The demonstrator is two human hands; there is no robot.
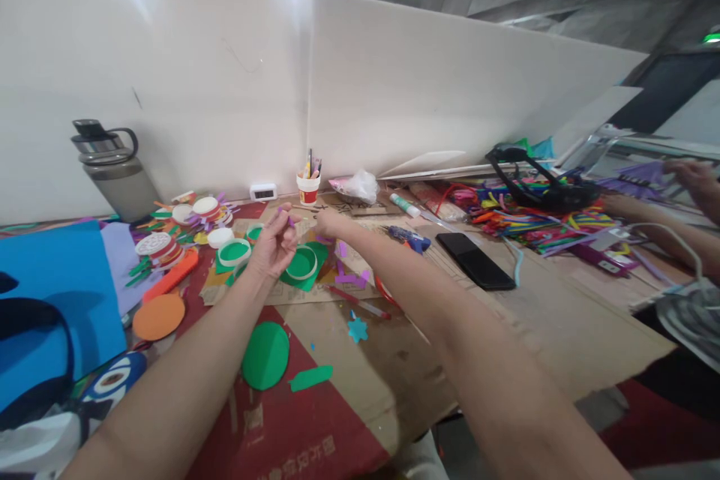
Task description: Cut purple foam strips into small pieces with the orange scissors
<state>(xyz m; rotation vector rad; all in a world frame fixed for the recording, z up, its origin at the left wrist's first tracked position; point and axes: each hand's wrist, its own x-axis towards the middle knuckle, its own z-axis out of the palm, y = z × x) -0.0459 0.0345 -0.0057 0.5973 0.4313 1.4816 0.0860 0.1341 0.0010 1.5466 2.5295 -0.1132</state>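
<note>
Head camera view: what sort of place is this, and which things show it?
Probably a craft workspace: a flat green disc, what looks like a glue stick, and a heap of colourful strips all lie in view.

The left hand (274, 246) pinches a small purple piece (291, 220) near a white-rimmed green disc (301, 262). The right hand (331, 225) is positioned just to its right, fingertips hidden. A plain green disc (266, 355) and a blue star cutout (358, 329) lie nearer. A black phone (475, 261) lies right; a bottle (121, 178) stands far left.
</note>
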